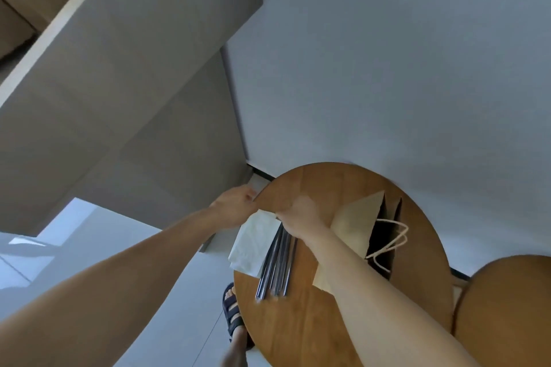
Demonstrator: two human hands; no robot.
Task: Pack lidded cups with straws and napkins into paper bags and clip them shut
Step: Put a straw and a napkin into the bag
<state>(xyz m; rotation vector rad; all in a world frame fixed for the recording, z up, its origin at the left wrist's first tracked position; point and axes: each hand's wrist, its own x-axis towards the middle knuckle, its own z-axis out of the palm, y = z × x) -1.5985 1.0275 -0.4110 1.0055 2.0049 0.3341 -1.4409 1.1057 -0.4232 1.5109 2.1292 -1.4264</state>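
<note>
Two hands work the gathering step: left hand (235, 206) pinches the napkin (252, 243) at its far edge, right hand (301, 215) grips the straws (275, 265) beside it. The paper bag (356, 229) gapes to the right; next, probably, both slide inside.

1 view only: head cam, worn, wide-angle, lines bend toward the edges. It looks forward and down from above the round brown wooden table (313, 322) and is rolled hard, so wall and floor edges run diagonal. Table sits low right in frame; the plain grey-white wall (387, 68) fills the upper part. Both bare forearms enter from the bottom, left hand (235, 207) and right hand (304, 217) close together just below centre, near the lens. Pale glossy floor (185, 307) and a foot in a black sandal (232, 311) show low, almost straight beneath the cam. Slight motion blur.
</note>
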